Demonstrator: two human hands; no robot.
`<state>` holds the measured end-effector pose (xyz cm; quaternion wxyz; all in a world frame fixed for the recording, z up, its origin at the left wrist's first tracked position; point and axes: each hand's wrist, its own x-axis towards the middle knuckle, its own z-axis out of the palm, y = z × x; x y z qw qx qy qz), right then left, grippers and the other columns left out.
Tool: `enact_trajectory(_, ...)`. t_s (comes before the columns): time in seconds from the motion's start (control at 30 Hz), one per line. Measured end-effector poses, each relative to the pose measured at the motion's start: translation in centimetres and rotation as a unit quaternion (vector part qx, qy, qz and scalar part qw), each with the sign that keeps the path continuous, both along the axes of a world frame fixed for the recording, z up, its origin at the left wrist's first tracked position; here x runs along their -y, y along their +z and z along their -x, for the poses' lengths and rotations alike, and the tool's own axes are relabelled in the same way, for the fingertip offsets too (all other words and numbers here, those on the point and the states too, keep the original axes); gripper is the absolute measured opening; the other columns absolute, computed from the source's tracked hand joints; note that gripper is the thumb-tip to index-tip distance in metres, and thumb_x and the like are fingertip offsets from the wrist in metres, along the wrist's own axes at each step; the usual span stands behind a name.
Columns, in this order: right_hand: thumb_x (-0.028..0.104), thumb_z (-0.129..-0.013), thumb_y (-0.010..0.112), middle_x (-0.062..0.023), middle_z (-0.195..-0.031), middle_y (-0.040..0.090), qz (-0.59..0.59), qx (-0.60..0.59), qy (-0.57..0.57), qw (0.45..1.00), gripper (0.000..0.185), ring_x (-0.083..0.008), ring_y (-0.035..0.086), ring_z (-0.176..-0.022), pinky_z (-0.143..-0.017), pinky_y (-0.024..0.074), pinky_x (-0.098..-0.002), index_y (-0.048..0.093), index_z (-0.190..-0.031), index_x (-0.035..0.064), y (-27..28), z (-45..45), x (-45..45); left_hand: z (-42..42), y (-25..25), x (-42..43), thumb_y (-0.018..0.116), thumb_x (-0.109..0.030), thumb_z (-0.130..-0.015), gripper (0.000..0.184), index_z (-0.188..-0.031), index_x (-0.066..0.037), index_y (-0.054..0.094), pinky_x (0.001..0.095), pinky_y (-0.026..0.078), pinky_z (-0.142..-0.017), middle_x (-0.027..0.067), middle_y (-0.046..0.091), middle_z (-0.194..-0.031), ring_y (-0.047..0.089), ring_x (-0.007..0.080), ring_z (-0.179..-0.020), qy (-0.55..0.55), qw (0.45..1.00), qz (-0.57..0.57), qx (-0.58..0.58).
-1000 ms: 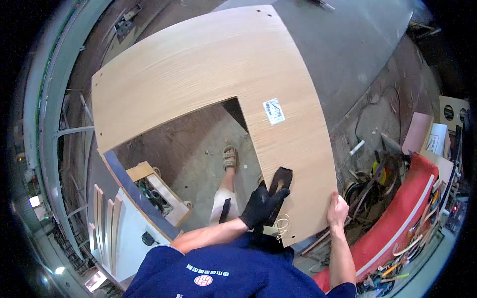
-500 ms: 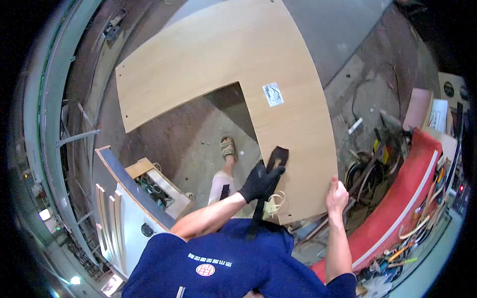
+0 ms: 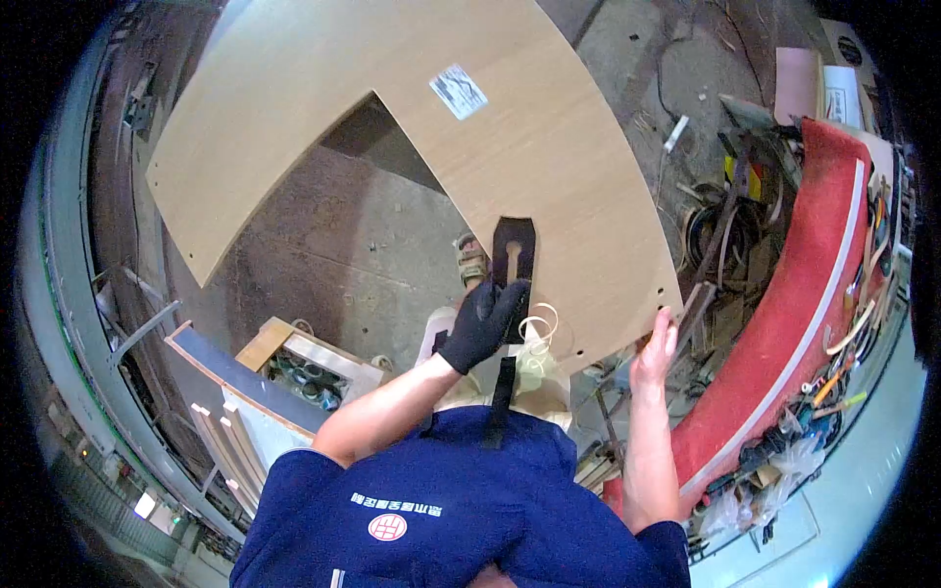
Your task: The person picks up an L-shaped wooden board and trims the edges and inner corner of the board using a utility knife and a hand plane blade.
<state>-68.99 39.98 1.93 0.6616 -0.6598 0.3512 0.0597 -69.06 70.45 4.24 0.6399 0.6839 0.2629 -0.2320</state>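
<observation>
A large L-shaped wooden panel (image 3: 578, 176) with a printed label (image 3: 458, 92) spreads in front of me. My left hand (image 3: 482, 323), in a black glove, is closed round a dark slotted strap (image 3: 515, 240) at the panel's inner edge. Bare, my right hand (image 3: 654, 351) touches the panel's near right corner, its fingers pointing up and its palm against the edge. A loop of thin pale strip (image 3: 541, 323) hangs by the strap, over the panel's near end.
On the right curves a red padded piece (image 3: 784, 323), with tools and scraps beyond it. A wooden box (image 3: 309, 367) of small items and a blue-topped curved piece (image 3: 245, 377) stand at the left. Coiled cables (image 3: 708, 230) lie beyond my right hand.
The panel has turned anticlockwise, its label now further left and up in view. My right hand's grip has loosened, with the fingers more upright. My left hand still holds the strap.
</observation>
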Motion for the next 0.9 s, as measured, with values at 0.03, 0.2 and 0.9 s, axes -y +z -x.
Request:
enact_trajectory(0.03, 0.039, -0.104, 0.054, -0.0099, -0.138, 0.055, -0.054, -0.015, -0.055, 0.997, 0.051, -0.0235, 0.053, -0.125, -0.108, 0.0397, -0.0397, 0.049, -0.137, 0.0017, -0.1, 0.2, -0.6, 0.8, -1.6, 0.2, 0.061, -0.034, -0.099, 0.036, -0.089, 0.001, 0.065, 0.0349, 0.046, -0.059, 0.0099, 0.061, -0.069, 0.059, 0.0144, -0.065, 0.010, 0.999, 0.016, 0.029)
enact_trajectory(0.2, 0.047, -0.100, 0.056, -0.0098, -0.144, 0.052, -0.174, 0.010, -0.135, 0.975, 0.063, -0.0254, 0.050, -0.131, -0.112, 0.0390, -0.0433, 0.043, -0.144, 0.0037, 0.5, -2.1, -4.3, 2.3, -1.1, -0.5, 0.059, -0.028, -0.101, 0.030, -0.100, 0.002, 0.065, 0.0335, 0.048, -0.062, 0.0099, 0.065, -0.077, 0.061, 0.0156, -0.069, -0.064, 0.997, 0.033, 0.023)
enact_trajectory(0.9, 0.048, -0.103, 0.050, -0.0093, -0.145, 0.052, -0.189, -0.015, -0.194, 0.963, 0.059, -0.0262, 0.050, -0.131, -0.110, 0.0409, -0.0428, 0.045, -0.144, 0.0066, 0.8, -2.5, -5.3, 0.0, -0.2, 5.9, 0.070, -0.030, -0.093, 0.032, -0.089, 0.002, 0.065, 0.0324, 0.045, -0.057, 0.0034, 0.059, -0.066, 0.055, 0.0123, -0.063, 0.090, 0.993, -0.006, -0.070)
